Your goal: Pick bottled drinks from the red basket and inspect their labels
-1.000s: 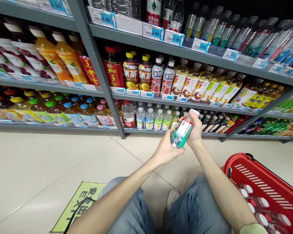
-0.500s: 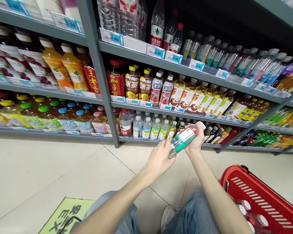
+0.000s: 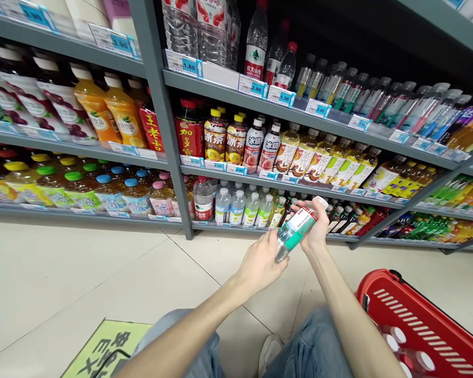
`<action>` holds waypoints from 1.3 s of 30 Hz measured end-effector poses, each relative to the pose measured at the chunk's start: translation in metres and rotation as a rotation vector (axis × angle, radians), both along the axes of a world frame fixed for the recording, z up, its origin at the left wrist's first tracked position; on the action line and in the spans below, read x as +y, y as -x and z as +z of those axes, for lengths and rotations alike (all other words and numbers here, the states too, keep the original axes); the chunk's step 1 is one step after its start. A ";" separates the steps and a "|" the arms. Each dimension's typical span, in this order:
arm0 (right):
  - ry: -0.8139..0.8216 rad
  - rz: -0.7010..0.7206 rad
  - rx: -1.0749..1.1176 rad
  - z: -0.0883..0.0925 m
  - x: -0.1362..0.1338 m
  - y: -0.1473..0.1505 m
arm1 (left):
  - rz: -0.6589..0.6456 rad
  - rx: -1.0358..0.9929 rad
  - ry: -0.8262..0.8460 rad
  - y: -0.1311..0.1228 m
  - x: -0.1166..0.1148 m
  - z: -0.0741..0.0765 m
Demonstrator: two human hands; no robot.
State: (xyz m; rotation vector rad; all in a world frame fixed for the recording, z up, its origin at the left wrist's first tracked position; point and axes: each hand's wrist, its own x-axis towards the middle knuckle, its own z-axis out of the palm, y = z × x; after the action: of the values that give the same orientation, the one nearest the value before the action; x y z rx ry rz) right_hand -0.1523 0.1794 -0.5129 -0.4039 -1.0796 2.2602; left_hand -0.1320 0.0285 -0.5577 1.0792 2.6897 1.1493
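A clear drink bottle (image 3: 297, 229) with a white cap and a green, white and red label lies tilted between my two hands, its cap end up to the right. My left hand (image 3: 262, 261) is closed round the base end. Near the cap, my right hand (image 3: 316, 226) grips the neck end, its fingers partly hidden behind the bottle. Both hands are held in front of the lower shelves, above my knees.
Shelves of bottled drinks (image 3: 256, 147) with blue price tags stand ahead. A red shopping basket (image 3: 418, 315) with several white-capped bottles (image 3: 423, 361) is at my right. A green floor sign (image 3: 106, 344) lies at lower left, on pale tiles.
The bottle has turned in my hands, so more of its label faces me. Both hands have shifted slightly, and the bottle sits a little steeper.
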 end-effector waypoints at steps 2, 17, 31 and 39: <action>0.006 0.002 -0.003 0.000 0.000 0.000 | -0.011 -0.047 -0.027 0.000 0.000 0.000; -0.145 0.649 0.068 0.003 0.019 -0.010 | -0.178 -0.855 -0.522 -0.036 0.017 -0.002; -0.352 0.492 -0.143 -0.013 0.005 -0.004 | 0.022 -1.161 -0.711 -0.041 0.028 -0.009; -0.315 0.475 -0.141 -0.011 0.007 -0.004 | -0.061 -1.173 -0.732 -0.040 0.030 -0.018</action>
State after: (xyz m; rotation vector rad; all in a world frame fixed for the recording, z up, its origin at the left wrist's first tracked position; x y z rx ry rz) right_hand -0.1482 0.1862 -0.5240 -0.1897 -1.7249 2.4218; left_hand -0.0921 0.0585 -0.5762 0.2453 1.3435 1.9552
